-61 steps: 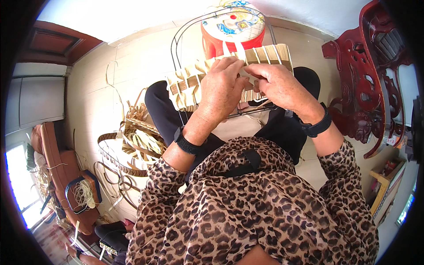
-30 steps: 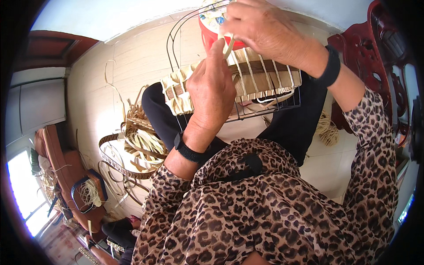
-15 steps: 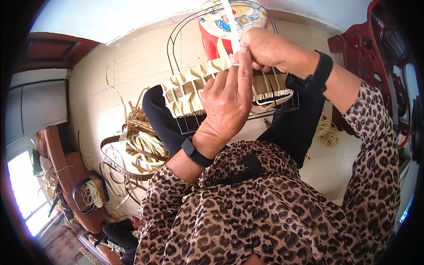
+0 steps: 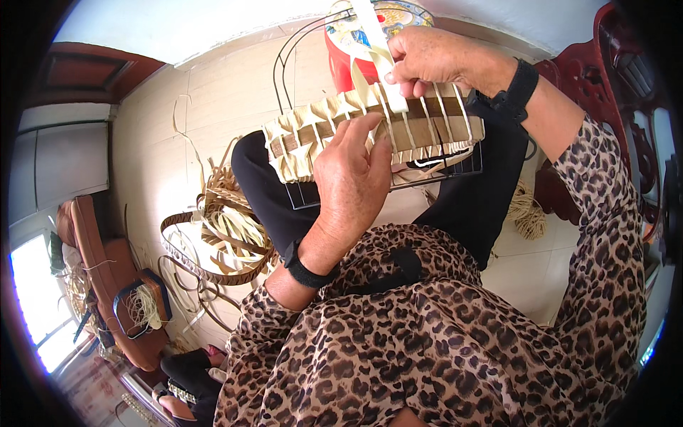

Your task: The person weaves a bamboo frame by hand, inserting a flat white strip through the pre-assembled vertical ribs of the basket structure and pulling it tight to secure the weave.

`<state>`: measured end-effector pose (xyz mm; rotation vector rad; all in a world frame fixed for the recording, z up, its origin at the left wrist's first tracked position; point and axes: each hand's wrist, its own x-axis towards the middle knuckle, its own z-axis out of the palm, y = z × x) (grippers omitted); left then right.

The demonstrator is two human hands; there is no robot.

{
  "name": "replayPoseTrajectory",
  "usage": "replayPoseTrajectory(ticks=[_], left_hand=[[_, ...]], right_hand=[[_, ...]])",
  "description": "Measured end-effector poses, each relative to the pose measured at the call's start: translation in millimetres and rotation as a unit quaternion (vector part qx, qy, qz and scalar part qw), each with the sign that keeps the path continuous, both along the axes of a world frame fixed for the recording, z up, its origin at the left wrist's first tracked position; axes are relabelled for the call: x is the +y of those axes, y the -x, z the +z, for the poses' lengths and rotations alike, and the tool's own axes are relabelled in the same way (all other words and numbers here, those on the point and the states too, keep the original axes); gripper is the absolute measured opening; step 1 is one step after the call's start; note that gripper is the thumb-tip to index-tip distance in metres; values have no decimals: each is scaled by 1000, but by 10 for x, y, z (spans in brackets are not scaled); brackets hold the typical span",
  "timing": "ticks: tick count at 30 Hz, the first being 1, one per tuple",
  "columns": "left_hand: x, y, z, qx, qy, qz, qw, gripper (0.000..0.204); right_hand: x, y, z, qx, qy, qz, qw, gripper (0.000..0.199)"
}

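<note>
A wire-framed basket (image 4: 462, 171) lies across my lap, with a brown band (image 4: 420, 132) wrapped by pale strips running along its side. Pleated cream strip (image 4: 288, 167) covers the left part of it. My right hand (image 4: 441, 60) is closed at the top edge, its fingers pinching a flat white strip (image 4: 373, 35) whose lower end lies over the brown band. A thinner cream strip (image 4: 361, 82) loops beside it. My left hand (image 4: 352, 167) is over the middle of the basket, thumb and forefinger apart, holding nothing. Its other fingertips are partly hidden.
A red stool (image 4: 338, 67) with a patterned top stands beyond the basket. Bundled strips (image 4: 235, 228) lie on the floor at left, and another bundle (image 4: 528, 213) at right. Dark red carved furniture (image 4: 626, 78) is at far right. Another person's dark-clothed leg (image 4: 192, 377) shows lower left.
My left hand has drawn back from the white strip, down and left, with its fingers parted. My right hand has moved slightly up, and the strip's lower end is now uncovered.
</note>
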<state>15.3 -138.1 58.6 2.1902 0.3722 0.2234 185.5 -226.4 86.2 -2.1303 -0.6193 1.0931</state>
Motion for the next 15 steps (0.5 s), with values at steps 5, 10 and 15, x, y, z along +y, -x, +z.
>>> replayPoseTrajectory(ticks=[5, 10, 15], left_hand=[[-47, -23, -133, -135, -149, 9, 980, 15], [-93, -105, -220, -133, -190, 29, 972, 14], [-142, -178, -251, -122, -208, 44, 969, 18]], right_hand=[[11, 3, 51, -105, -59, 55, 991, 11], [10, 97, 147, -175, -117, 96, 973, 13], [-2, 193, 192, -240, -128, 130, 953, 14]])
